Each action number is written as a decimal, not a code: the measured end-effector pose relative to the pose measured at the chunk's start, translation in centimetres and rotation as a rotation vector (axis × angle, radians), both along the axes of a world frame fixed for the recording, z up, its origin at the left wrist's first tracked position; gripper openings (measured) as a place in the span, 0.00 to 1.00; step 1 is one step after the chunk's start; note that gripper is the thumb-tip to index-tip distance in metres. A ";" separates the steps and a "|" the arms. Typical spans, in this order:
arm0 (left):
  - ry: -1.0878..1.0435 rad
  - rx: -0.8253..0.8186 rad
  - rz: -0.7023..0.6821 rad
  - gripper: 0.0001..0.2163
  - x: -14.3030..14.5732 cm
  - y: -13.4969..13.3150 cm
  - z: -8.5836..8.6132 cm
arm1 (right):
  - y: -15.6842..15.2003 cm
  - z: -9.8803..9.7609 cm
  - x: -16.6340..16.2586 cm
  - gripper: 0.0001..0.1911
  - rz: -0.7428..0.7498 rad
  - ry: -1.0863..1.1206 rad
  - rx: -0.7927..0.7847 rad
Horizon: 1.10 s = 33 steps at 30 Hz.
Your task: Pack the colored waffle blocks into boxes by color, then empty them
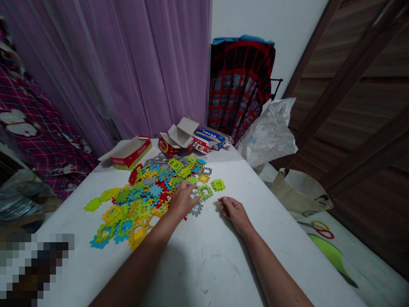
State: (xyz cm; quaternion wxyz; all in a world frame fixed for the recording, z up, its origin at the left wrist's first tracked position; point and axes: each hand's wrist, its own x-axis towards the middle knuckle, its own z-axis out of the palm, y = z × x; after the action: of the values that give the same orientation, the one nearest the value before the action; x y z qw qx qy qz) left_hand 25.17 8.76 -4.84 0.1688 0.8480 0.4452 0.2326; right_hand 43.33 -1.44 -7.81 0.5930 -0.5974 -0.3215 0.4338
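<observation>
A pile of flat plastic building tiles (156,190) with notched edges lies on the white table, in green, yellow, blue, red and grey. At its right edge is my left hand (182,199), thumb and index finger apart. A light green tile (205,192) with a cut-out middle lies just beyond these fingertips, with a grey tile (196,209) below them. Another green tile (218,185) sits apart to the right. My right hand (234,214) rests on the table with its fingers curled in, below that green tile; I see nothing in it.
Open red cardboard boxes (134,154) and a blue box (209,137) stand at the table's back. A clear plastic bag (271,134) hangs beyond the right edge, above a beige bag (298,194). Scissors (321,230) lie lower right. A purple curtain (134,64) hangs behind.
</observation>
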 end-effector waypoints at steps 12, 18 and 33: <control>0.035 -0.001 -0.007 0.14 2.3 2.0 -1.7 | 0.3 -0.5 0.2 0.31 -0.023 -0.014 0.045; 0.059 -0.002 0.018 0.13 2.3 2.1 -2.1 | 0.3 -0.6 0.3 0.31 -0.014 -0.026 0.053; 0.091 -0.018 0.021 0.13 2.5 2.1 -2.1 | 0.2 0.0 0.1 0.32 -0.013 -0.012 0.035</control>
State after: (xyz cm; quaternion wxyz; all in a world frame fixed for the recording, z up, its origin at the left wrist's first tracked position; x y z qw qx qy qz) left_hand 27.67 10.90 -6.89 0.1537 0.8514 0.4634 0.1917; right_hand 43.47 -1.28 -7.83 0.6041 -0.5916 -0.3289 0.4206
